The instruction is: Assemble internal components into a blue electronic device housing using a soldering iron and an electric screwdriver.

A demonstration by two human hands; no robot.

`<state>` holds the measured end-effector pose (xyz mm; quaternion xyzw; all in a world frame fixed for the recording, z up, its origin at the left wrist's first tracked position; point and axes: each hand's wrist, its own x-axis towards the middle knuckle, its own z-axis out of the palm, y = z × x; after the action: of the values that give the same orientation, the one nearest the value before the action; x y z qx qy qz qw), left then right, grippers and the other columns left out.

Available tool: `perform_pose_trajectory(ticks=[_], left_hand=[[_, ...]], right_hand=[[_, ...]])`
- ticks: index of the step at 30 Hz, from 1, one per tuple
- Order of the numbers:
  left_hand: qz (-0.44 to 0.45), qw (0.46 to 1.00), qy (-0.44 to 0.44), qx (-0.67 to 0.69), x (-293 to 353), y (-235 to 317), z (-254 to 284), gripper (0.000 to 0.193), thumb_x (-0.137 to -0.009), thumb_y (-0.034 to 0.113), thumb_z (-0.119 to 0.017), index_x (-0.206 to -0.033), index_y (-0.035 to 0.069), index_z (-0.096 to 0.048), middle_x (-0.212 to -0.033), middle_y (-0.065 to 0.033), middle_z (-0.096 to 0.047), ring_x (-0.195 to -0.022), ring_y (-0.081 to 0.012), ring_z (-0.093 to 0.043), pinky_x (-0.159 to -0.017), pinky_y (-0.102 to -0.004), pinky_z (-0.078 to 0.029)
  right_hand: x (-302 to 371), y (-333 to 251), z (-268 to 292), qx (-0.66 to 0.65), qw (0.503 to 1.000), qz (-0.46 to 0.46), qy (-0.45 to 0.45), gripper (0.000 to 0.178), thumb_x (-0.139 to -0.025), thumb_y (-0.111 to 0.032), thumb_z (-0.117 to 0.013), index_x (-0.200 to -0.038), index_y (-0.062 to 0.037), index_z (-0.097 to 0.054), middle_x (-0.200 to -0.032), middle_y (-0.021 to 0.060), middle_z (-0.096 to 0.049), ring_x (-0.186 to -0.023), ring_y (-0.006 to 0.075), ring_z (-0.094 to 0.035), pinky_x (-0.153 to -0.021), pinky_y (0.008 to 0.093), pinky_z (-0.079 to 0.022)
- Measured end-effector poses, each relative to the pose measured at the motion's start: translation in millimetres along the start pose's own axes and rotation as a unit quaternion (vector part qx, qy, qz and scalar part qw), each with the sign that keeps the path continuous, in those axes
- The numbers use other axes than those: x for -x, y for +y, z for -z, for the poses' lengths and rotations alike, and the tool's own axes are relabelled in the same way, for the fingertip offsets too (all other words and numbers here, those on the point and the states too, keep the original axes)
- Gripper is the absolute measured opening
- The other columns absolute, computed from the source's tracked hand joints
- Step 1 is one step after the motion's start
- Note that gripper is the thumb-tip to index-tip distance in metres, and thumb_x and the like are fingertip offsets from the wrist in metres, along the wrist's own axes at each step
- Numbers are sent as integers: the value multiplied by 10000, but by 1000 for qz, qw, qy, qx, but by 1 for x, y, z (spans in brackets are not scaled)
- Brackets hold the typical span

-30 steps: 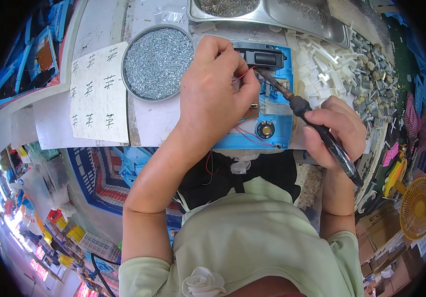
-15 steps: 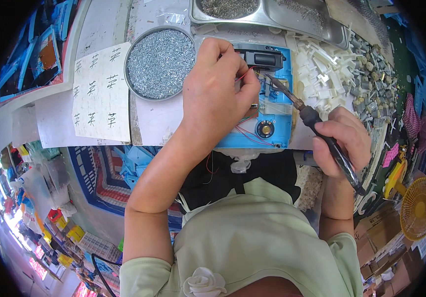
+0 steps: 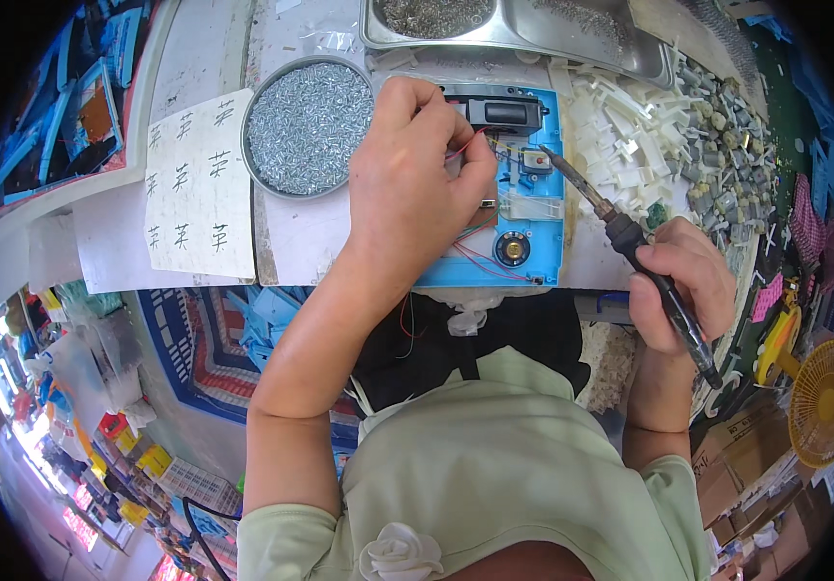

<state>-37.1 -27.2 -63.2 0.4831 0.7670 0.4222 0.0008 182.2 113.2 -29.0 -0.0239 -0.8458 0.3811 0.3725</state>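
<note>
In my right hand (image 3: 683, 286) is a soldering iron (image 3: 664, 279) with a black handle, gripped like a pen. Its thin tip points up and left, over or beside a small white-and-grey part in a blue plastic housing (image 3: 545, 232). My left hand (image 3: 412, 184) is above the housing's left side, finger and thumb pinched on a thin red wire (image 3: 476, 137). A black box-shaped part (image 3: 506, 114) sits at the top of the housing, a small round speaker (image 3: 512, 249) near the bottom. My left hand hides much of the housing's left side.
A round tray of small metal screws (image 3: 308, 126) stands left of the housing, next to a sheet with handwritten characters (image 3: 201, 194). White plastic pieces (image 3: 620, 131) and small grey motors (image 3: 722, 145) are heaped at right. Metal trays (image 3: 524, 34) stand behind; a yellow fan (image 3: 826, 402) is far right.
The soldering iron and my right hand have moved slightly right and down, drawing the tip away from the wires near the black part. My left hand keeps its pinch, nearly still.
</note>
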Motion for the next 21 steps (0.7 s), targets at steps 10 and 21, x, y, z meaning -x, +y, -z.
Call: perform_pose_trajectory(ticks=[10,21], left_hand=[[-153,975,-163,11,10,28,6,141,-827,30,-767,-945,64,-695,-1003,-88,-630,-736,-261,-656,-641,-343,-536],[159,928,-259,215,0,18,14,81,-907,11,-748,-966,-22,-703,-852,-13,-703,-742,-40,-607,-642,-213,-495]], right_hand=[[28,-6,28,9,993,-107,59,320,-878,-110,-757,-1131,70,-680,-842,138,-659,-701,219,-600,-618,321,-452],[-15,0,-45,14,987,-157,22,571,-781,97,-750,-1327,-12,-624,-1027,114,-675,-923,220,-688,-836,326,-516]])
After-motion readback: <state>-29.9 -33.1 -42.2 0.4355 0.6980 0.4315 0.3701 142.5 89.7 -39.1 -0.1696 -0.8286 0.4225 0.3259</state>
